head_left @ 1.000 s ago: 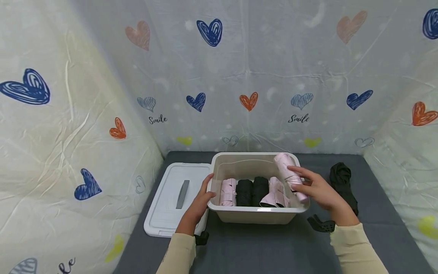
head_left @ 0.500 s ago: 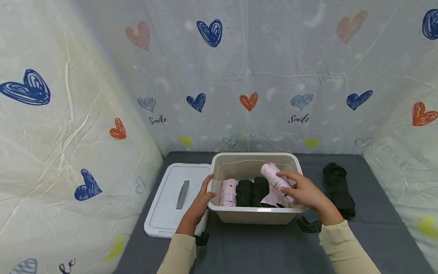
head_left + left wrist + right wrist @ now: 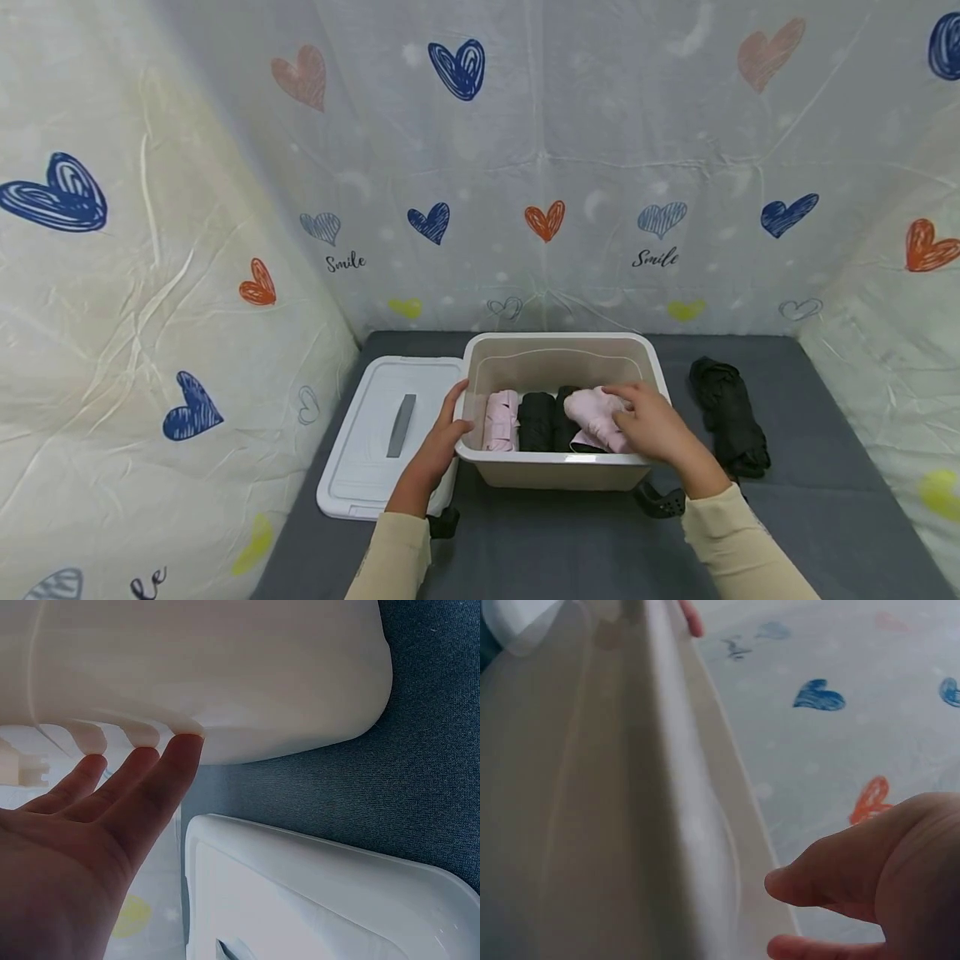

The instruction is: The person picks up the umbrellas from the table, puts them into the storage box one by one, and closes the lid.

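Observation:
A beige plastic storage box [image 3: 558, 459] stands open-topped on the grey surface. My left hand [image 3: 431, 454] is at its left end, and in the left wrist view straight fingers [image 3: 154, 787] touch the outer wall. Inside the box, my right hand [image 3: 660, 427] holds a pink fabric roll [image 3: 588, 406] from its right side. That roll overlaps another pink bundle with a dark lining [image 3: 588, 445]. Further left in the box are a pink roll [image 3: 500, 421] and two black fabric rolls, one in full view [image 3: 536, 422]. The right wrist view shows the thumb [image 3: 817, 874] beside the rim; the roll is hidden there.
A white lid [image 3: 360, 467] with a grey handle lies left of the box, beside its end. A black fabric bundle [image 3: 731, 417] lies on the right, beyond my right forearm. Heart-printed sheeting [image 3: 540, 250] encloses the back and sides.
My right hand has moved left and down into the box with the pink roll, which now lies over the other pink bundle. The left hand has stayed at the box's left end.

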A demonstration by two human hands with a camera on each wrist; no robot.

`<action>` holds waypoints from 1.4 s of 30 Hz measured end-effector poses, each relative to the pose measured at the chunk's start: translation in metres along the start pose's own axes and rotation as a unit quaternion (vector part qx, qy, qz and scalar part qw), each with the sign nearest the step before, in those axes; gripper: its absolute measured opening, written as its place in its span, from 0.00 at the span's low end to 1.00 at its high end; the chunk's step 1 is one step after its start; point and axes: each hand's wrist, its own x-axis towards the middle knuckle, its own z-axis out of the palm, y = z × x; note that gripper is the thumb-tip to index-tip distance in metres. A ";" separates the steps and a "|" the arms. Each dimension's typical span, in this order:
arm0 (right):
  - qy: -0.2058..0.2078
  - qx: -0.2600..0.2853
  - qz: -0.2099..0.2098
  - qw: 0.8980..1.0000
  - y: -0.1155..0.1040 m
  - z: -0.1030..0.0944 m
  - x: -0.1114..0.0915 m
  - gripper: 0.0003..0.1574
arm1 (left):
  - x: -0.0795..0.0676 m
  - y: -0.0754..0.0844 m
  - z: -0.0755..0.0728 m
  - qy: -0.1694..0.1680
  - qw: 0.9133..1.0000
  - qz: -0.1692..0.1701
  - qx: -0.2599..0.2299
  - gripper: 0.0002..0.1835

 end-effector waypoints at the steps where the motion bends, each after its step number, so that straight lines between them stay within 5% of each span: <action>1: 0.002 0.003 0.002 1.000 -0.001 -0.001 0.000 0.26 | 0.001 -0.002 0.000 0.002 1.000 0.002 -0.003 0.36; 21: -0.011 0.099 -0.009 0.995 0.007 -0.006 -0.012 0.25 | 0.001 -0.007 0.001 0.011 1.000 0.005 0.007 0.35; 29: 0.036 0.151 -0.009 0.988 0.025 -0.020 -0.020 0.25 | 0.000 -0.009 0.002 0.012 1.000 0.003 0.004 0.35; 37: 0.067 0.239 -0.008 0.969 0.051 -0.033 -0.024 0.28 | 0.001 -0.009 0.002 0.017 1.000 0.001 0.007 0.34; 42: 0.101 0.229 -0.005 0.968 0.065 -0.038 -0.025 0.28 | 0.001 -0.008 0.003 0.019 1.000 -0.002 0.009 0.35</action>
